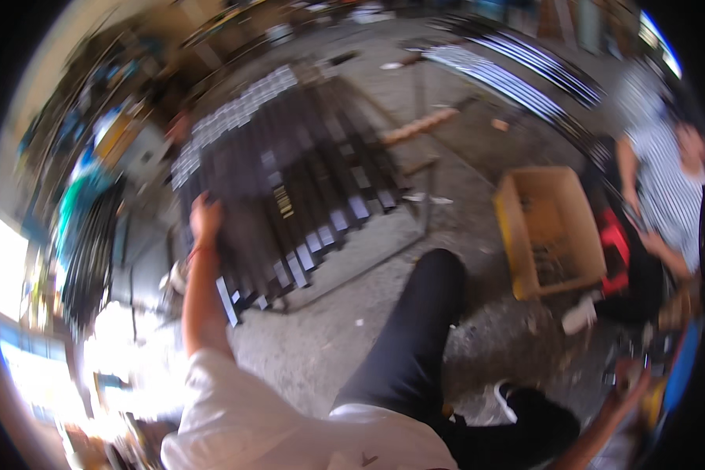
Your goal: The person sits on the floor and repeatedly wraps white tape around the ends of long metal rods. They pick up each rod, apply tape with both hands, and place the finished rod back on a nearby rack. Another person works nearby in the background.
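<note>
My left hand (205, 218) is stretched forward to the left edge of a broad row of dark, flat metal bars (290, 180). It touches or lies just over the outermost bars; blur hides how its fingers are set. Pale patches show along the near and far ends of the bars, which lie side by side on a low stand (368, 254). Far off to the lower right is my right hand (628, 384), smeared by motion, near a blue and yellow object (681, 366) that I cannot make out. Whether it holds anything is unclear.
An open cardboard box (518, 235) with small dark pieces inside stands on the concrete floor at right. Beyond it a person in a striped shirt (670, 188) sits low. More long bars (509, 78) lie at the back right, and a bundle of dark rods (94, 251) at left.
</note>
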A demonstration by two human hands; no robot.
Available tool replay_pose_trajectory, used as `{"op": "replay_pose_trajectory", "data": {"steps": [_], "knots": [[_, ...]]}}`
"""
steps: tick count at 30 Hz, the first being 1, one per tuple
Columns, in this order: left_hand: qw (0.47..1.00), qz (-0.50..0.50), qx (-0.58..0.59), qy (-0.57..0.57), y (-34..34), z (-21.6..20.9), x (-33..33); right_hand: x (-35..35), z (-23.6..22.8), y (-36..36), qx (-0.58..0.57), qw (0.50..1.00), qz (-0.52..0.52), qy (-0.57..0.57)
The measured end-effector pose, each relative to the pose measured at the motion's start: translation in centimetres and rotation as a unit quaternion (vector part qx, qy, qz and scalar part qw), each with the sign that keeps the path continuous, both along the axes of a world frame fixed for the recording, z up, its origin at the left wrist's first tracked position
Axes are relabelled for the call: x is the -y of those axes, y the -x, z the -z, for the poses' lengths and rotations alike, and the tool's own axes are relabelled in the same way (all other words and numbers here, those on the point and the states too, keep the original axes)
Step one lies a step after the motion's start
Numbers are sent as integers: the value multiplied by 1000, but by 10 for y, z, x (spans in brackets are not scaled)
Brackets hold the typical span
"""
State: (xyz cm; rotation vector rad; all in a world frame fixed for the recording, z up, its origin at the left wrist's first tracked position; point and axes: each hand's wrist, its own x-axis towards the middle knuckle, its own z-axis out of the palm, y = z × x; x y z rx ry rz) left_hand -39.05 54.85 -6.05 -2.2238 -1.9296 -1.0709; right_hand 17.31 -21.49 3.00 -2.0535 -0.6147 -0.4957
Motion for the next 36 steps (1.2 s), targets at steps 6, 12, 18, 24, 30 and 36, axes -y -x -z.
{"op": "replay_pose_trajectory", "data": {"steps": [6,12,18,24,30,36], "knots": [[984,10,-90,-154,20,-34,-26,-39,0,8,-303,882,-67,-355],[930,353,82,-54,-196,-156,158,-54,-21,-3,-254,882,-208,-339],[739,667,85,40,-375,-179,391,-71,-55,0,-122,882,-351,-290],[630,763,137,56,-455,-173,512,-53,-45,-7,-24,873,-403,-274],[590,781,185,86,-486,-163,550,-43,-32,-9,-30,885,-353,-301],[566,792,220,70,-495,-156,560,-33,-31,-10,-71,880,-327,-338]]}}
